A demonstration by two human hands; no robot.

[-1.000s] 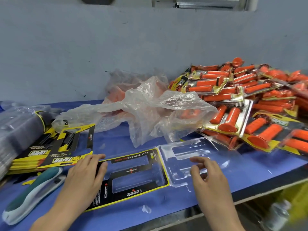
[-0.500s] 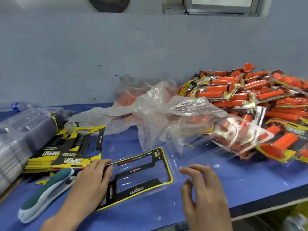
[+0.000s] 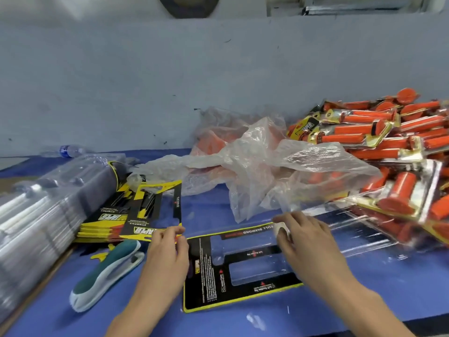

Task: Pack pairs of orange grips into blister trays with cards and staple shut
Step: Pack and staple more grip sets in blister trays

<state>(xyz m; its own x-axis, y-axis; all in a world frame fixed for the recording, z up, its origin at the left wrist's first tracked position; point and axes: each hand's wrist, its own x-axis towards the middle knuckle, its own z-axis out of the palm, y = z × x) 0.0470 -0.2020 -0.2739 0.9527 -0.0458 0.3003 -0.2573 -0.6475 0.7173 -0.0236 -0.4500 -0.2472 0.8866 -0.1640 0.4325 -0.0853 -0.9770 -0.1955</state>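
While the card (image 3: 209,283) lies seated in the open blister tray (image 3: 359,237) close before the person, left hand (image 3: 167,261) rests loose-fingered on its left end, likely pinning it square. Right hand (image 3: 308,244) curves over the far edge; pinching or pressing, cannot tell. Pockets unfilled; loose orange grips (image 3: 213,142) sit bagged behind.

centre: we find the black-and-yellow printed card (image 3: 243,269) on the blue-covered table (image 3: 364,295) | left of it: teal-and-white plastic stapler (image 3: 107,273), yellow-and-black card stack (image 3: 136,215) behind that, clear blister tray stack (image 3: 43,205) farther left | behind: crumpled clear plastic bag (image 3: 257,166) | right rear: heap of packed orange grips (image 3: 388,147)
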